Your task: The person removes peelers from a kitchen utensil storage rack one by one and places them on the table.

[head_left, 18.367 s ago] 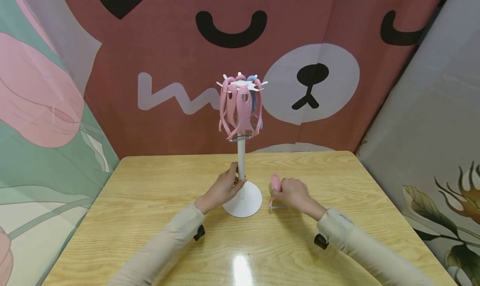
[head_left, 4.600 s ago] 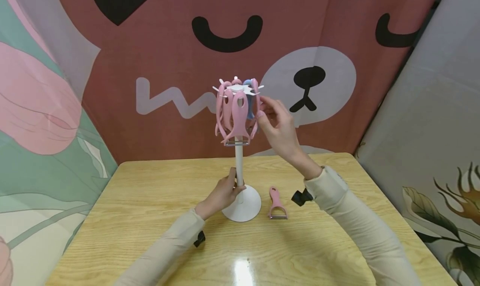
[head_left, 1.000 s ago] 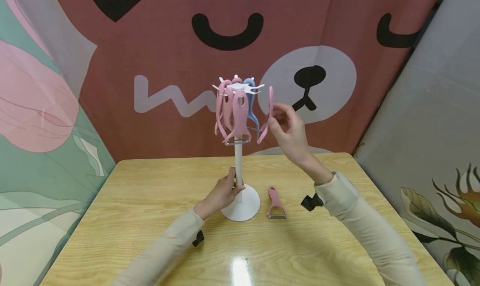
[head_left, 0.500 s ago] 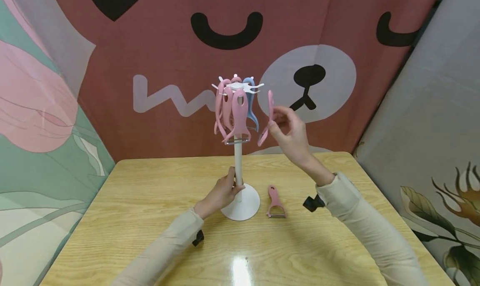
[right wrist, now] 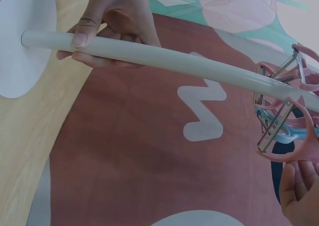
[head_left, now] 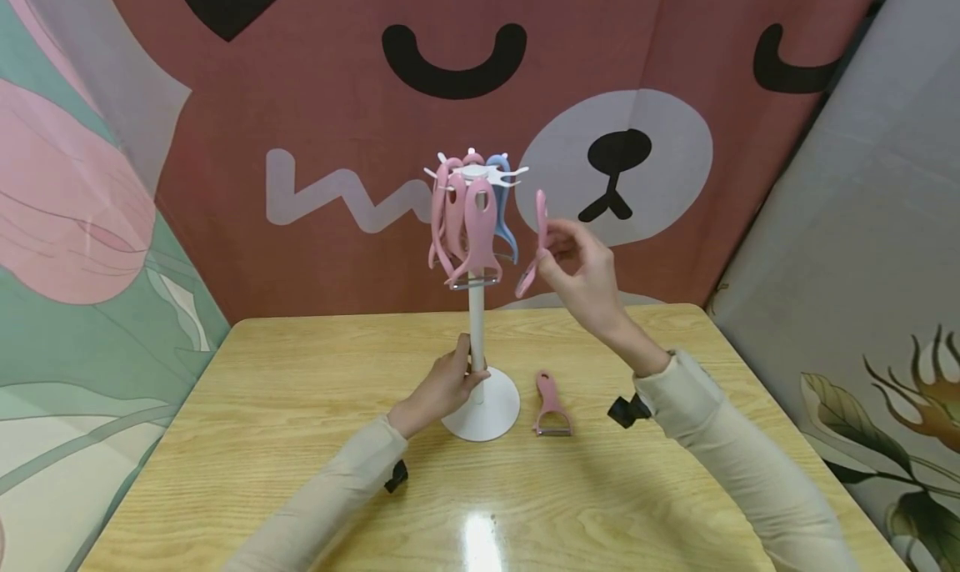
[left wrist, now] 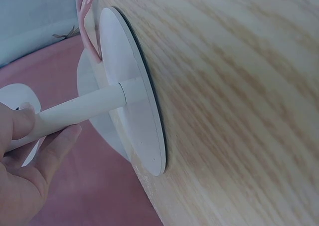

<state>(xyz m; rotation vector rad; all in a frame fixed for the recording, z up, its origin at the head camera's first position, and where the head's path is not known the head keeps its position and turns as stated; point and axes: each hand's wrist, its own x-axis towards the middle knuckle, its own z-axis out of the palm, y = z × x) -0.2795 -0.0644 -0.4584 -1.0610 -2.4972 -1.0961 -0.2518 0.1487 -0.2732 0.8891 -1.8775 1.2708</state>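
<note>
A white stand [head_left: 477,313] with a round base [head_left: 491,426] and a crown of hooks stands upright on the table. My left hand [head_left: 441,388] grips its pole just above the base; the left wrist view shows thumb and fingers [left wrist: 65,136] around the pole. Several pink peelers [head_left: 481,226] and a blue peeler [head_left: 503,222] hang from the hooks. Right of them, my right hand [head_left: 588,276] pinches a pink peeler [head_left: 541,222], apart from the hooks, blade end down. In the right wrist view, this peeler [right wrist: 304,148] partly covers the blue one.
Another pink peeler [head_left: 549,397] lies flat on the wooden table [head_left: 337,363], right of the base, blade end toward me. Behind the table hangs a red cloth [head_left: 337,263] with a bear print; a grey patterned cloth [head_left: 862,222] borders the right side.
Earlier my right hand let a peeler rest on the table, then reached a peeler on the right-hand hook. That one came off to the right and has since sunk slightly. The left hand stays put.
</note>
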